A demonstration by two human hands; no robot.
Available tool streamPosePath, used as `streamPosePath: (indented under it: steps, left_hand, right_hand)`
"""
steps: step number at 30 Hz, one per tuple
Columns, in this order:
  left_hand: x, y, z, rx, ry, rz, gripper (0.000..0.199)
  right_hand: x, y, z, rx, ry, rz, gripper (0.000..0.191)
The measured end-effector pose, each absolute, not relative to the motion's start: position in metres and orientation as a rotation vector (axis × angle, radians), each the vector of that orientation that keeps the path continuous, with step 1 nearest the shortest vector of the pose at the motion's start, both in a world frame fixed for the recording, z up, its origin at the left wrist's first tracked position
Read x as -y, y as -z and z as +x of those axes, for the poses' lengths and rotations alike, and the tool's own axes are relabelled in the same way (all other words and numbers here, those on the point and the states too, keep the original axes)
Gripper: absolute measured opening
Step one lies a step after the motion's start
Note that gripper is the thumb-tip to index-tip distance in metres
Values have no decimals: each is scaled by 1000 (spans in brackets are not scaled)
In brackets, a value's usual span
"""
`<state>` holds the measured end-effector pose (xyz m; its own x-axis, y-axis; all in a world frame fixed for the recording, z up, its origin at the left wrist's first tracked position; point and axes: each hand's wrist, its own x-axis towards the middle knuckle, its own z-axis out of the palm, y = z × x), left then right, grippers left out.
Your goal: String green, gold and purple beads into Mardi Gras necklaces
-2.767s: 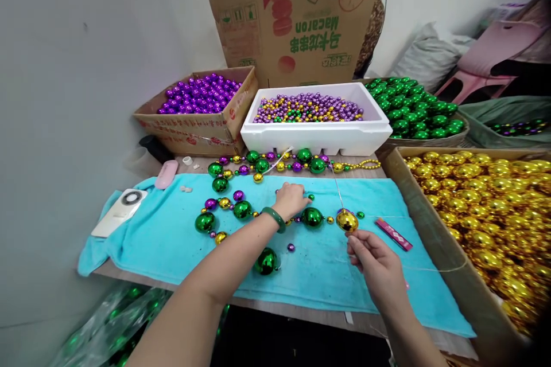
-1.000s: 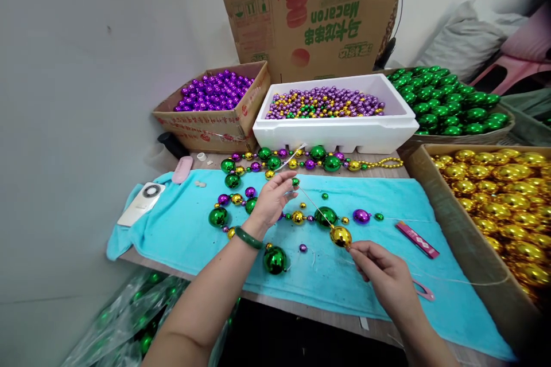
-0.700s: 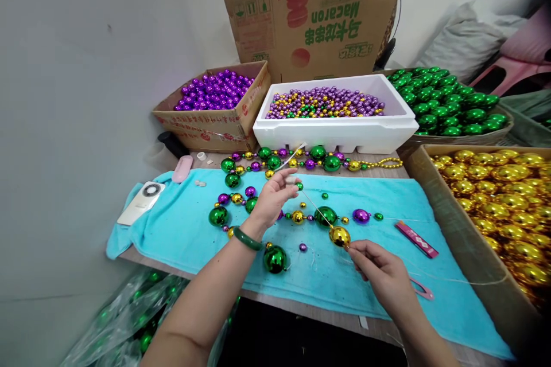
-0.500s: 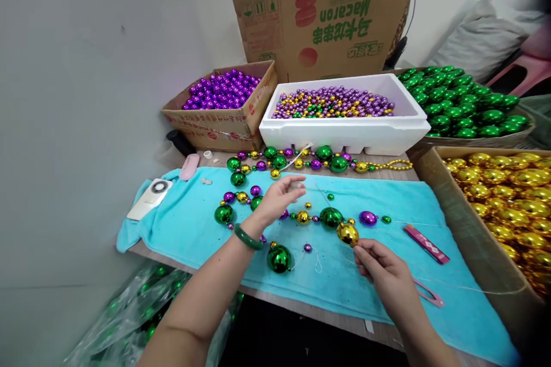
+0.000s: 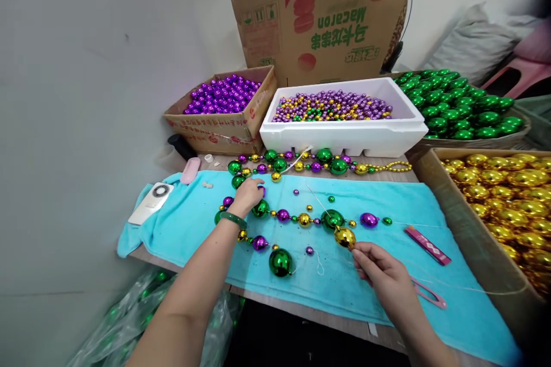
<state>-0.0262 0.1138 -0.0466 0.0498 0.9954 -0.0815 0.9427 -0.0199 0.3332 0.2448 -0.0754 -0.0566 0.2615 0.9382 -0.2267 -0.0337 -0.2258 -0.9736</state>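
My right hand point(image 5: 374, 264) pinches the lower right end of a gold oval bead point(image 5: 345, 237), beside a large green bead point(image 5: 332, 219). A thin needle point(image 5: 317, 199) slants up from the green bead. My left hand point(image 5: 249, 195), with a green bangle at its wrist, is at a purple bead point(image 5: 261, 191) on the left part of the bead strand; its fingers are bent, and whether they grip the bead is unclear. Loose small beads, a purple oval bead point(image 5: 369, 219) and a big green bead point(image 5: 280, 262) lie on the turquoise towel point(image 5: 181, 223).
Behind stand a carton of purple beads point(image 5: 215, 129), a white foam box point(image 5: 340, 136) and green beads point(image 5: 462, 104). Gold beads fill a carton point(image 5: 456, 206) at right. A finished-looking strand point(image 5: 316, 167), a pink packet point(image 5: 427, 245) and a white device point(image 5: 150, 203) lie nearer.
My left hand has moved left and down onto the strand, from above its middle. A small purple bead now lies on the towel where it was. My right hand still holds the gold bead.
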Motion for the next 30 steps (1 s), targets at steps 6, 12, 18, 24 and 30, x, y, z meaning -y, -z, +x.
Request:
streamPosePath:
  steps: [6, 12, 18, 24, 30]
  left_hand:
    - [-119, 46, -20, -1803, -374, 1949, 33]
    - [-91, 26, 6, -1443, -763, 1482, 41]
    - [-44, 6, 32, -786, -974, 505, 23]
    - [-35, 0, 43, -731, -1020, 256, 34]
    - [-32, -4, 47, -735, -1029, 252, 37]
  right_hand:
    - [77, 59, 243, 905, -1185, -1472, 38]
    - [80, 57, 243, 926, -1183, -1474, 36]
    - [83, 56, 235, 1008, -1228, -1443, 32]
    - [87, 59, 231, 1061, -1221, -1449, 31]
    - [88, 58, 232, 1052, -1225, -1464, 31]
